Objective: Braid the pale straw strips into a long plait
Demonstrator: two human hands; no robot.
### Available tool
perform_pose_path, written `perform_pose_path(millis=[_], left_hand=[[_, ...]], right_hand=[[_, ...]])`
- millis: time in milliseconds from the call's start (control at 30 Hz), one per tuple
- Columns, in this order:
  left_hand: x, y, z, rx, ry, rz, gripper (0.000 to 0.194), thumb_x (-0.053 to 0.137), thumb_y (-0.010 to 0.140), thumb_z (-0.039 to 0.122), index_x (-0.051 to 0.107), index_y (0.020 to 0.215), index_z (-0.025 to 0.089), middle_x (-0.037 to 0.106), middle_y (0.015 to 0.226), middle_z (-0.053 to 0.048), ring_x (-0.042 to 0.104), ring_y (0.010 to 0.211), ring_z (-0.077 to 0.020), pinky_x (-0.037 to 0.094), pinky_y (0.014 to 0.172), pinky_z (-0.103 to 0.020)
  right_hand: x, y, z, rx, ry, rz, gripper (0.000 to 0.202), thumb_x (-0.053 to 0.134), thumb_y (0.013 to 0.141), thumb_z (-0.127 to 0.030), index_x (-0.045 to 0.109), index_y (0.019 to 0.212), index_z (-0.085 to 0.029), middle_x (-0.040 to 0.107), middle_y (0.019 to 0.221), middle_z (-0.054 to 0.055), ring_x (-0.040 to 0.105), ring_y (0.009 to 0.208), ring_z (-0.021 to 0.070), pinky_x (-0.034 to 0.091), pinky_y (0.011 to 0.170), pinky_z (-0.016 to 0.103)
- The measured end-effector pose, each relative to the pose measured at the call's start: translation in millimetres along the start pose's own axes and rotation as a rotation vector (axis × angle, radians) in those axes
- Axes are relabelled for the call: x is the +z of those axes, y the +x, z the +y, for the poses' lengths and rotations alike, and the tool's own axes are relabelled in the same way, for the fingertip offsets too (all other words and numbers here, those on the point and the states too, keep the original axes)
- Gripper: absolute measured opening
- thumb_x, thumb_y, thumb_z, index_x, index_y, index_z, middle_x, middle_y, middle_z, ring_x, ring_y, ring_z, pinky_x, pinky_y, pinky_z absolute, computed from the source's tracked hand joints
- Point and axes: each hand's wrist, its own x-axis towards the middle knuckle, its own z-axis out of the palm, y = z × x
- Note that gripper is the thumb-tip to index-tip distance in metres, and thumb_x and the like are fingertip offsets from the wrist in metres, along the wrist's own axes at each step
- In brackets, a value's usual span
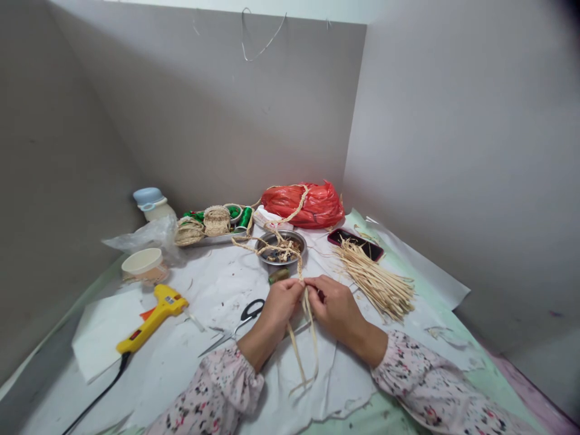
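Observation:
A pale straw braid (299, 266) runs up from between my hands, over a metal bowl (281, 246) and on toward the red plastic bag (302, 204) at the back. My left hand (283, 305) pinches the braid's lower end from the left. From the right, my right hand (333, 305) pinches at the same spot, the fingertips of both hands almost meeting. Loose straw strands (312, 350) hang from there toward the table's front. Just left of my left wrist lie scissors (240, 323) with black handles. A bundle of cut straw (378, 281) rests to the right of my right hand.
On the left lies a yellow glue gun (151, 320) with a black cord, near a paper cup (145, 266). Coiled braids (216, 220) and green thread (245, 219) sit at the back left. A phone (356, 243) lies partly under the straw. Grey panels (226, 115) enclose the table.

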Motion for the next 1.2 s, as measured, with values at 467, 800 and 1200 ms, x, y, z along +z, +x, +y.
perform_pose_path(millis=[467, 800, 1200], left_hand=[[0.2, 1.6, -1.2, 0.012, 0.191, -0.003, 0.023, 0.061, 0.07, 0.037, 0.058, 0.061, 0.017, 0.032, 0.044, 0.009, 0.023, 0.041, -0.0067, 0.013, 0.044, -0.023], [-2.8, 2.0, 6.6, 0.124, 0.422, 0.027, 0.02, 0.056, 0.068, 0.033, 0.063, 0.057, 0.017, 0.045, 0.048, 0.003, 0.035, 0.052, -0.0125, 0.023, 0.051, -0.023], [-7.3, 4.3, 5.0, 0.21, 0.685, -0.002, 0.026, 0.049, 0.076, 0.029, 0.057, 0.054, 0.017, 0.047, 0.051, 0.002, 0.039, 0.054, -0.0133, 0.023, 0.054, -0.025]], right_hand=[[-3.5, 10.7, 11.2, 0.093, 0.153, -0.086, 0.024, 0.044, 0.089, -0.016, 0.068, 0.088, -0.018, 0.065, 0.081, 0.004, 0.059, 0.079, 0.0169, 0.045, 0.075, 0.029], [-6.8, 13.0, 8.3, 0.189, 0.248, -0.106, 0.02, 0.05, 0.085, -0.016, 0.067, 0.075, -0.019, 0.067, 0.073, 0.002, 0.06, 0.069, 0.0146, 0.044, 0.065, 0.024], [-3.0, 13.5, 14.4, 0.199, 0.256, -0.198, 0.02, 0.05, 0.085, -0.016, 0.067, 0.074, -0.018, 0.068, 0.075, 0.001, 0.061, 0.07, 0.0145, 0.044, 0.067, 0.024]])
